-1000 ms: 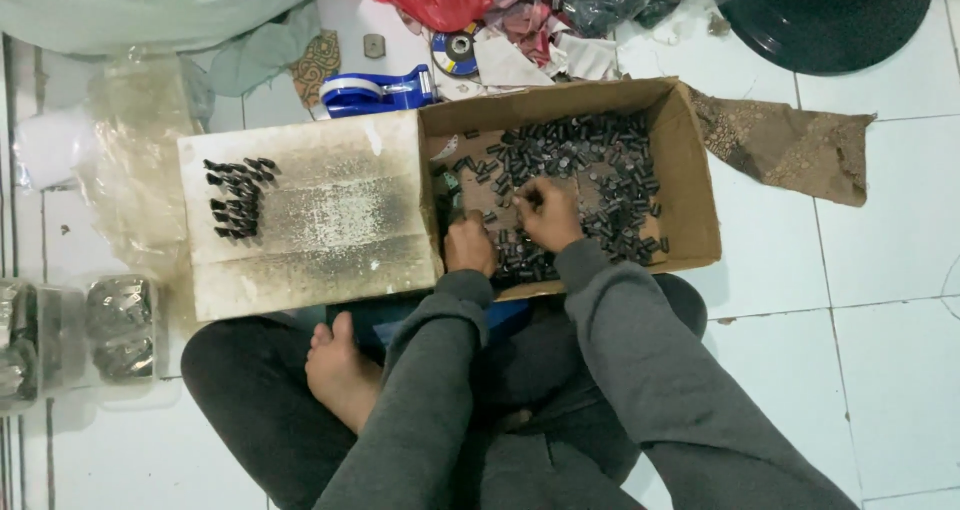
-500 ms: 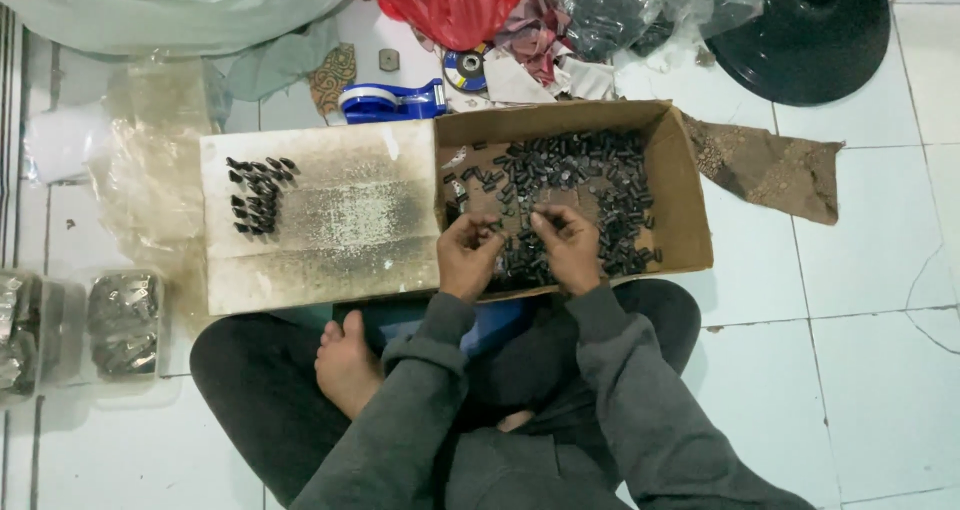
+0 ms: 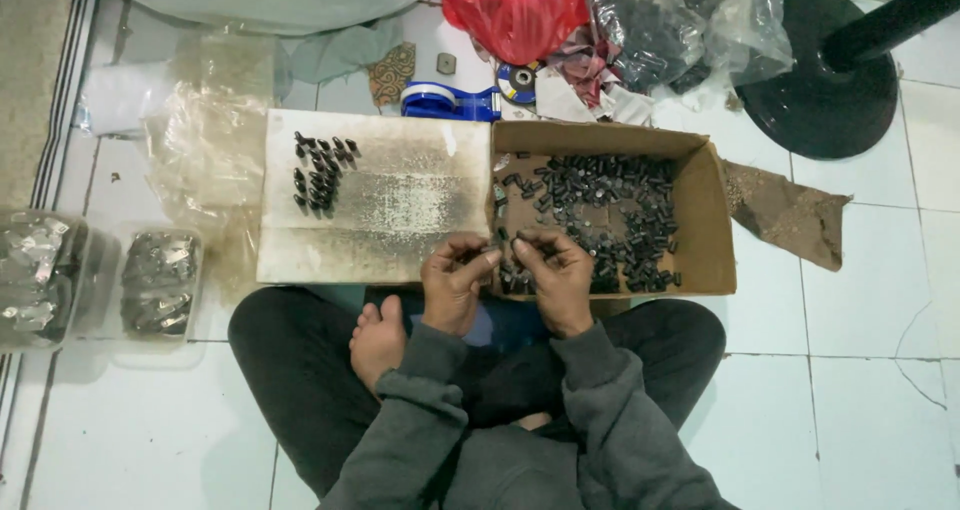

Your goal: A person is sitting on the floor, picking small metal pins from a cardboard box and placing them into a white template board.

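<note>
Two hands pinch small dark parts at frame centre: left hand [image 3: 455, 280] and right hand [image 3: 552, 275], fingers curled over the cardboard box [image 3: 712, 225] edge, close to the loose black pieces [image 3: 600, 210]; sorted pieces [image 3: 320, 170] on the flat board [image 3: 400, 200], upper left.

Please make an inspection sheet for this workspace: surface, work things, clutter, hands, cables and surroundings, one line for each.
Surface: white tiled floor; the person sits on it cross-legged.
Work things: open cardboard box holding many small black parts; flat board beside it with a small group of the same parts at its far left corner.
Clutter: red plastic bag, clear bags of dark parts, blue tape dispenser, two plastic tubs of silvery pieces.
Hands: left hand and right hand meet at the box's near edge, fingertips pinched; what they pinch is too small to tell.
Cables: nothing seen.
Surroundings: round black stand base, torn brown cardboard scrap.
</note>
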